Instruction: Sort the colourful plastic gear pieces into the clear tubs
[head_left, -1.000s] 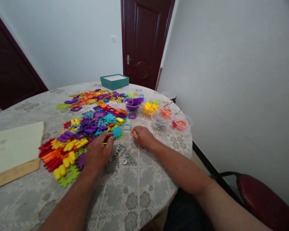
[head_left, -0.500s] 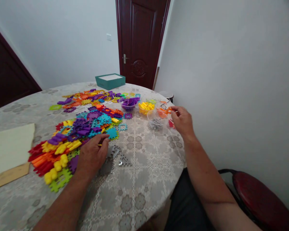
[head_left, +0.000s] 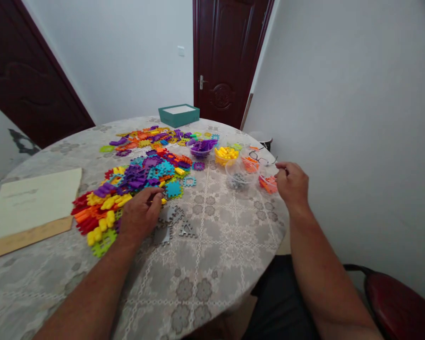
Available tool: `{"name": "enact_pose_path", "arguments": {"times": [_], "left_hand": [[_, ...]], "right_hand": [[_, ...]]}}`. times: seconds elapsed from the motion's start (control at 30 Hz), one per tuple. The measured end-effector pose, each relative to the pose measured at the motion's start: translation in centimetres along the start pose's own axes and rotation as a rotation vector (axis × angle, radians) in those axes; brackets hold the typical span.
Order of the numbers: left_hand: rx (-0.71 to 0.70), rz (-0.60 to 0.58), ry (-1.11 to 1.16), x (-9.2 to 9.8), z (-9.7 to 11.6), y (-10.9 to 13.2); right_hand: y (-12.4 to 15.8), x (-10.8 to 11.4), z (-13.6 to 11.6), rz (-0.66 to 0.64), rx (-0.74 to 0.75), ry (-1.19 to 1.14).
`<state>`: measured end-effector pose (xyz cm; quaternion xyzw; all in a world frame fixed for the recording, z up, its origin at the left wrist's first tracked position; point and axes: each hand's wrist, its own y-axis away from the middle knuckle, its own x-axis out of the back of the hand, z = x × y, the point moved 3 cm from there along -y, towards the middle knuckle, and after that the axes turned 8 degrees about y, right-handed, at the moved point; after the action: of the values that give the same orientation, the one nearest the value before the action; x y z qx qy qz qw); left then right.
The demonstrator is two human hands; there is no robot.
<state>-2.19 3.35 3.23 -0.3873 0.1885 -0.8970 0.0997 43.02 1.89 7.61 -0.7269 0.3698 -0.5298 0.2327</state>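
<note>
Toothed plastic pieces (head_left: 138,177) in a mixed-colour heap, left of centre in frame, on the worktop (head_left: 226,264). Left hand (head_left: 141,212) at the heap's lower right edge, fingers curled; yellow bit (head_left: 164,201) shows by the tips, can't tell if gripped. Right hand (head_left: 293,183) at right of frame, just beside the clear cup (head_left: 260,181) of coral pieces (head_left: 268,184); fingers bent nearly together, nothing visible between them, can't tell if holding. To do it well, I'd say: right wrist above the rim, as a light cup could tip; anything held best let go low, right over the coral pieces. Left should pick singles off the heap's edge; teeth likely snag. Grey pieces (head_left: 187,229), lower centre, best not dragged by the left hand.
</note>
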Motion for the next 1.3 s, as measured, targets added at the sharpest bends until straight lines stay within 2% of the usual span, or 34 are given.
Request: {"name": "enact_pose_path", "arguments": {"times": [0.07, 0.17, 0.27, 0.33, 0.47, 0.6, 0.7, 0.8, 0.87, 0.97, 1.07, 1.2, 1.3], "left_hand": [[-0.024, -0.011, -0.012, -0.2, 0.0, 0.1], [-0.036, -0.023, -0.034, -0.3, 0.0, 0.2], [-0.045, -0.034, -0.06, -0.3, 0.1, 0.2], [-0.064, -0.035, -0.072, -0.3, 0.0, 0.2], [-0.102, -0.015, -0.078, -0.3, -0.4, 0.1], [-0.115, 0.057, 0.0, -0.1, 0.0, 0.0], [-0.127, 0.118, 0.079, 1.1, 1.3, 0.3], [-0.197, 0.113, 0.117, 3.5, 2.9, 0.8], [-0.237, 0.17, 0.1, 5.9, 3.3, 1.3], [-0.215, 0.31, -0.007, 9.8, 1.8, 3.2], [-0.222, 0.286, -0.126, 11.7, -1.5, 6.4], [-0.153, 0.144, -0.247, 11.0, -6.8, 10.4], [-0.08, 0.043, -0.292, 9.8, -8.9, 11.6]], "right_hand": [[0.8, 0.1, -1.8, -0.024, 0.042, -0.085], [3.2, -0.8, -5.7, -0.161, 0.196, -0.243], [7.0, -2.4, -10.1, -0.429, 0.444, -0.368], [9.6, -3.4, -12.4, -0.618, 0.594, -0.372], [12.5, -3.8, -14.9, -0.803, 0.776, -0.315], [12.6, -2.8, -15.9, -0.906, 0.814, -0.218], [12.2, -2.1, -16.7, -0.966, 0.821, -0.214], [12.2, -1.9, -17.6, -0.941, 0.803, -0.278], [12.4, -2.2, -18.3, -0.872, 0.785, -0.322], [13.2, -2.7, -19.4, -0.812, 0.795, -0.357], [14.5, -3.0, -20.6, -0.818, 0.822, -0.314], [16.4, -3.7, -22.0, -0.831, 0.853, -0.25], [17.2, -4.8, -22.6, -0.839, 0.854, -0.232]]}}
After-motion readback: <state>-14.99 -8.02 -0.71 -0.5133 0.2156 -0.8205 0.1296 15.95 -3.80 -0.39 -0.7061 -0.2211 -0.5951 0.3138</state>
